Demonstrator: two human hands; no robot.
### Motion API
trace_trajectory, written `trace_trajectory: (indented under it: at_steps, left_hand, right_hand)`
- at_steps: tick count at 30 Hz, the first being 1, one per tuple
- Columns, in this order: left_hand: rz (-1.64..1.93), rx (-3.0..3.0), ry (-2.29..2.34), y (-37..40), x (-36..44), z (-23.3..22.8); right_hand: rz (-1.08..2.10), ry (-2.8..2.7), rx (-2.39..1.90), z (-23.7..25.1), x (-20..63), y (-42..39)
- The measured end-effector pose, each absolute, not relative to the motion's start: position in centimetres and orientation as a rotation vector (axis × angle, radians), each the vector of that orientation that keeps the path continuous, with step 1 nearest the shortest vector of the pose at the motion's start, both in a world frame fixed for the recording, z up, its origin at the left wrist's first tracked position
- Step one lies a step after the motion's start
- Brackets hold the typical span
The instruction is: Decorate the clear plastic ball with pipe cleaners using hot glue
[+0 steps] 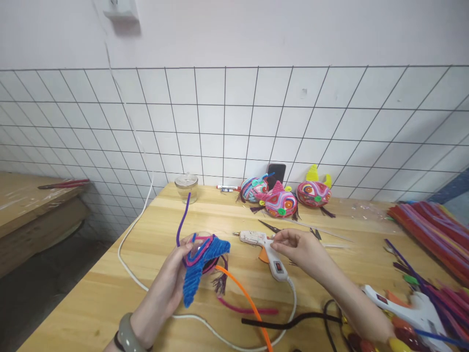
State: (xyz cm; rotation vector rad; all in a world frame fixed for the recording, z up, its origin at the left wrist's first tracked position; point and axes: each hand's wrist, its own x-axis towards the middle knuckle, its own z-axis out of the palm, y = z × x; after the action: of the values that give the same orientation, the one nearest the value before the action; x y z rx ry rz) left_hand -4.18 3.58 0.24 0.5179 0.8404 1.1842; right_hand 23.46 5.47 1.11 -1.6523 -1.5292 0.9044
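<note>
My left hand (166, 288) holds a half-made pipe-cleaner craft (202, 261) above the wooden table (120, 288). The craft has a clear dome wrapped in blue and pink pipe cleaners, a purple stem sticking up and an orange one trailing down. My right hand (302, 249) reaches to a white glue gun (264, 247) lying on the table, its fingertips touching the gun's top. The gun's nozzle points left. Whether the fingers have closed around it I cannot tell.
Three finished colourful craft figures (282, 200) and a phone (275, 174) stand by the tiled wall, next to a small glass jar (186, 187). Scissors (271, 227) lie behind the gun. A pile of pipe cleaners (432, 234) and a second glue gun (406, 305) lie right. White cable (128, 259) runs left.
</note>
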Motion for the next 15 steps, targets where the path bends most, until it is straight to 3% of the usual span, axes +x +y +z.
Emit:
trace_trajectory:
  at_steps: [15]
  left_hand:
    - [1.163, 0.538, 0.821, 3.5, -4.2, 0.2]
  right_hand:
    - [0.911, -1.573, -1.584, -0.4, 23.7, 5.8]
